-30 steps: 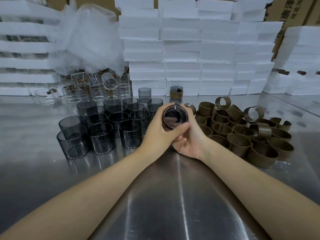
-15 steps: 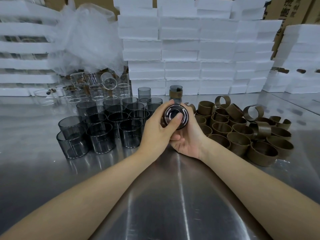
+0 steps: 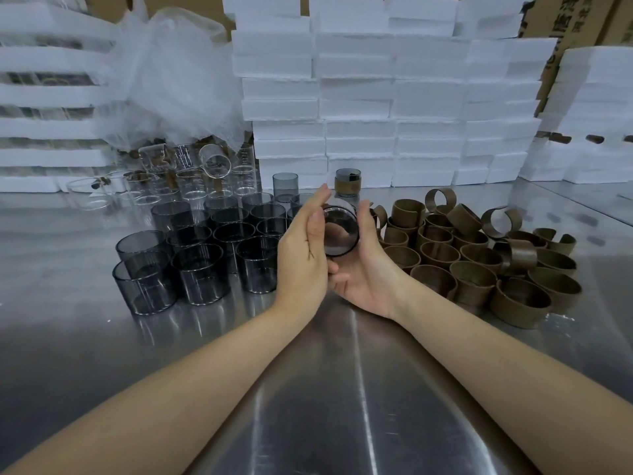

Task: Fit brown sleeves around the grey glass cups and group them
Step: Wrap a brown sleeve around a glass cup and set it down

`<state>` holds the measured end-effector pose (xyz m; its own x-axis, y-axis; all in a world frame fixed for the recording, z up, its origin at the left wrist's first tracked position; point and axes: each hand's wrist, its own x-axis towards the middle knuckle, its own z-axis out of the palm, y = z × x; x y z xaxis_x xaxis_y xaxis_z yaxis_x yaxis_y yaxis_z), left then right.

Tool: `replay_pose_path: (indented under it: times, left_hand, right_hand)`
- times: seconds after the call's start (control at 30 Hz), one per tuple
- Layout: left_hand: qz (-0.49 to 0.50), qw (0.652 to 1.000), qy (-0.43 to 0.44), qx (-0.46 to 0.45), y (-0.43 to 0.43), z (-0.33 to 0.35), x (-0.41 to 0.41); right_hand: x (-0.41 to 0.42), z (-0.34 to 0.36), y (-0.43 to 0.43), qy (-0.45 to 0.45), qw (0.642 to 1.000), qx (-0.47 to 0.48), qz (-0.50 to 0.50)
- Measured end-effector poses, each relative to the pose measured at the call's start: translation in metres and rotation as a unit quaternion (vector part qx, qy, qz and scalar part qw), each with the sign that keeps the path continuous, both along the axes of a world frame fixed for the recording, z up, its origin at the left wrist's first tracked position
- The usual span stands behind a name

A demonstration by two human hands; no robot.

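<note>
1. Nearest of all, two bare forearms ran up over the steel table (image 3: 342, 389) and met at the grip.
2. And there it was: a grey glass cup (image 3: 340, 231) lay on its side between the palms, one round end facing the camera, lifted off the tabletop.
3. The left hand (image 3: 301, 248) was flat, its fingers straight and pressed against the cup's left flank, with the thumb along the rim.
4. The right hand (image 3: 363, 269) sat palm up, cradling the cup from below, its fingers curling up round the right side.
5. Whether a sleeve was on that cup, I could not tell; the hands covered its wall.
6. Just left of the grip, the bare grey cups (image 3: 202, 269) stood upright in a tight cluster, walls touching.
7. Just right of the grip lay the pile of brown sleeves (image 3: 479, 255), most standing as rings, a few split-open ones perched on top.
8. Just beyond the grip, one sleeved cup (image 3: 347, 181) stood upright on its own, a brown band round its lower half.
9. Left of it, a lone bare cup (image 3: 285, 182) stood upright too.
10. Farther off, beyond and left of the grip, clear glasses (image 3: 191, 180) were bunched, some tipped over, under a crumpled plastic sheet (image 3: 171, 77).
11. Farthest back, white foam blocks (image 3: 359, 108) were stacked like a wall, with cardboard boxes (image 3: 561, 15) behind at the right.
</note>
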<state>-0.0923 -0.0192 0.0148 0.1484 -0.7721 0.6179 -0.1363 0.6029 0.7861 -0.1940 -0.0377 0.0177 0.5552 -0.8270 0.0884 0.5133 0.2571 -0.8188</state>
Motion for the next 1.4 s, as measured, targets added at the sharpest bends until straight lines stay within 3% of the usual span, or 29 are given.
replay_pose_path:
  times: [0.1,0.2,0.3,0.43,0.53,0.67,0.8,1.0,1.13,1.27,1.4]
  left_hand:
    - [0.017,1.0,0.015,-0.017,-0.003,0.001,0.002]
    - [0.033,0.997,-0.022,-0.069,-0.002,0.0,0.002]
    - [0.046,0.98,-0.17,-0.094,0.002,-0.002,-0.004]
    - [0.069,0.919,-0.379,-0.086,0.006,0.0,-0.01]
    - [0.122,0.882,-0.45,-0.071,0.007,0.002,-0.009]
    - [0.151,0.911,-0.383,-0.016,0.009,0.0,-0.009]
    - [0.118,0.948,-0.294,0.033,0.004,-0.002,0.0]
    - [-0.007,0.992,-0.061,0.114,-0.003,0.004,0.0]
    - [-0.177,0.954,0.089,0.223,-0.007,0.002,0.003]
    - [-0.236,0.939,0.078,0.238,-0.009,0.0,0.004]
    - [-0.23,0.944,0.055,0.232,-0.008,-0.002,0.002]
  right_hand:
    - [0.001,-0.001,-0.003,0.025,0.992,-0.044,-0.116]
    - [-0.001,-0.003,-0.006,0.097,0.956,-0.108,-0.254]
    - [-0.004,-0.006,-0.008,0.214,0.902,-0.179,-0.33]
    - [0.0,-0.004,-0.01,0.213,0.906,-0.156,-0.33]
    - [-0.001,-0.006,-0.011,0.237,0.89,-0.177,-0.347]
    - [-0.001,-0.007,-0.008,0.272,0.863,-0.225,-0.361]
    - [-0.004,-0.012,-0.006,0.356,0.788,-0.365,-0.345]
    - [-0.009,-0.01,-0.008,0.229,0.871,-0.324,-0.291]
    - [-0.008,-0.007,-0.006,0.214,0.885,-0.314,-0.27]
    - [-0.01,-0.009,-0.008,0.231,0.872,-0.325,-0.285]
    - [-0.01,-0.011,-0.011,0.297,0.834,-0.33,-0.328]
